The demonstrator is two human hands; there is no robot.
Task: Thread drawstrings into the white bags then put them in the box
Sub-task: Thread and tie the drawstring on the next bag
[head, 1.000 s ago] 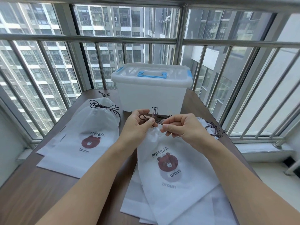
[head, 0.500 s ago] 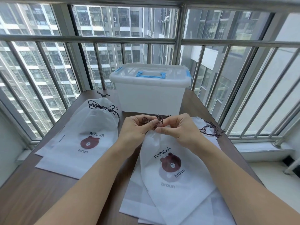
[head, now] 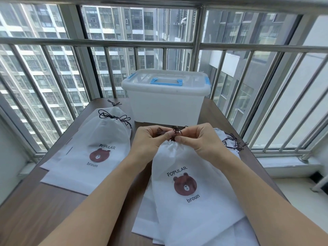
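A white bag with a brown bear print (head: 188, 176) lies on top of a pile of white bags at the right of the table, its mouth gathered tight. My left hand (head: 150, 139) and my right hand (head: 197, 139) pinch the dark drawstring (head: 175, 133) at that mouth, fingertips almost touching. A second pile of white bags (head: 95, 148) with tied dark strings lies at the left. The white plastic box (head: 165, 103) with a blue handle stands behind my hands, lid on.
Loose dark drawstrings (head: 234, 143) lie at the table's right edge. The brown wooden table (head: 35, 210) ends at a metal window railing (head: 106, 42) on the far and both sides.
The upright loop of string seen between my fingers has been drawn down into a small bunch. My hands moved closer together and the bag's mouth gathered tighter.
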